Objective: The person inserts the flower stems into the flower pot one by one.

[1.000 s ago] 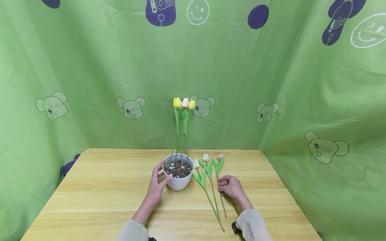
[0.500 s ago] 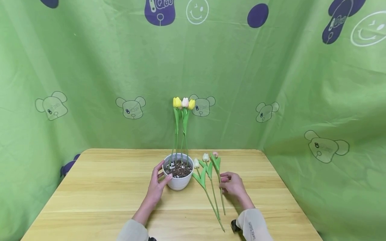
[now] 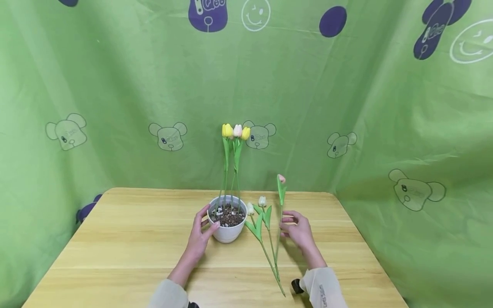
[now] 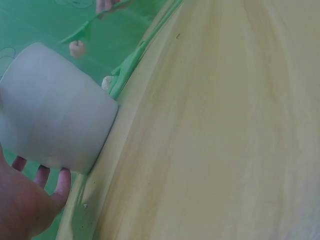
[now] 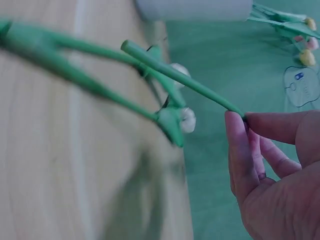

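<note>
A white pot (image 3: 228,233) of soil stands mid-table with three tall tulips (image 3: 235,131) in it, two yellow and one pale pink. My left hand (image 3: 208,220) grips the pot's left side; its fingers (image 4: 47,176) curl round the pot wall (image 4: 55,115). To the right of the pot my right hand (image 3: 284,226) pinches the stem (image 5: 180,77) of a pink tulip (image 3: 281,179). It holds that tulip nearly upright, off the table. Two white tulips (image 3: 257,206) lie on the table between the pot and this hand.
The wooden table (image 3: 127,239) is closed in by a green printed cloth (image 3: 346,107) at the back and both sides. The lying tulips' stems (image 3: 274,265) run toward the front edge, near my right sleeve (image 3: 321,288).
My right hand has lifted the pink tulip from lying flat on the table to nearly upright. The left hand has stayed on the pot.
</note>
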The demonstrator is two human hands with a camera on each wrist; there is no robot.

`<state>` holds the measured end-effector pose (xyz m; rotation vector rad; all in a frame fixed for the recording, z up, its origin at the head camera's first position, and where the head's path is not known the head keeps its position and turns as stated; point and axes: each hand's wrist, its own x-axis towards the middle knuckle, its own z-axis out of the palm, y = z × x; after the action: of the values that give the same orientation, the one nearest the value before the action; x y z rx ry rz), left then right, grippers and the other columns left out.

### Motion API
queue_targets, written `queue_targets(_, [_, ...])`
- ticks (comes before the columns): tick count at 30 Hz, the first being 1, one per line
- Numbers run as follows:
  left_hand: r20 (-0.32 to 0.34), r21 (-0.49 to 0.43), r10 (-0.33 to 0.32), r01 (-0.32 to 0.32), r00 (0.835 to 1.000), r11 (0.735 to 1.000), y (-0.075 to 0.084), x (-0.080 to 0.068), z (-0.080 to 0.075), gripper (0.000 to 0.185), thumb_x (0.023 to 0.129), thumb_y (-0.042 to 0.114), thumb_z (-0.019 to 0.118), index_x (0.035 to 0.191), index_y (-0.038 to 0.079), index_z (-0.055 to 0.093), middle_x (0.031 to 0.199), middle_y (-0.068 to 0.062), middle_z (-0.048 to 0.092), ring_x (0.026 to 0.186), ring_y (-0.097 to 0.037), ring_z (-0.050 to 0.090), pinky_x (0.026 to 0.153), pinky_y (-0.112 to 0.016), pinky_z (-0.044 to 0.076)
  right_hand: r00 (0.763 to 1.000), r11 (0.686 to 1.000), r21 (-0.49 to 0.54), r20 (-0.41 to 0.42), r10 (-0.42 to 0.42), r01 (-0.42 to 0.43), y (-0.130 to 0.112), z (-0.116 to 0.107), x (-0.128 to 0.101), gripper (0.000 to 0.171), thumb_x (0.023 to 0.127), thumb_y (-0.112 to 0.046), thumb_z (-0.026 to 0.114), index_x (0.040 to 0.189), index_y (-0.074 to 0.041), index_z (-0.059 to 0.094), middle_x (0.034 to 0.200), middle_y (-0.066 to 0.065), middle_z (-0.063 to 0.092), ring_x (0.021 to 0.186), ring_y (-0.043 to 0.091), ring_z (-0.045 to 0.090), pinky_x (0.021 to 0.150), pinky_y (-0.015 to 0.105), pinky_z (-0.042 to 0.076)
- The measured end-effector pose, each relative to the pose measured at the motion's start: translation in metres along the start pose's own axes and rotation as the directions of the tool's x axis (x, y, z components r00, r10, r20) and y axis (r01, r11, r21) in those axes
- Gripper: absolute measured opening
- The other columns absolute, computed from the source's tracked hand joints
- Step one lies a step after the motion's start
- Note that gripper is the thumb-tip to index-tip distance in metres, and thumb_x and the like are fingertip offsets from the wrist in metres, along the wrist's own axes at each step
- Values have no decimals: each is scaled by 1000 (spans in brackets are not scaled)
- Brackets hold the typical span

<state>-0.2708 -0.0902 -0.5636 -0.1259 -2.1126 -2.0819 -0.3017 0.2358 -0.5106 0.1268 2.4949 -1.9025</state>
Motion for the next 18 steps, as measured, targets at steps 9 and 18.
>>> queue_targets(9, [3, -1, 14, -14, 1000, 1000, -2, 4, 2, 72, 97, 32, 71, 159, 27, 35, 163, -16, 32, 141, -47, 44, 109, -67, 45, 999, 986, 162, -26, -45, 48, -37, 7, -5, 48, 97, 1, 66, 143, 1, 51, 128, 21, 56, 97, 18, 67, 84, 29, 64])
queue_targets(18, [0, 6, 3, -3, 1000, 1000, 0, 1, 2, 72, 98, 33, 71, 160, 28, 35, 164, -16, 31, 141, -47, 44, 110, -67, 44, 990, 951, 275, -50, -133, 141, -68, 21, -5, 51, 95, 4, 67, 143, 1, 50, 119, 15, 58, 91, 16, 69, 86, 29, 64])
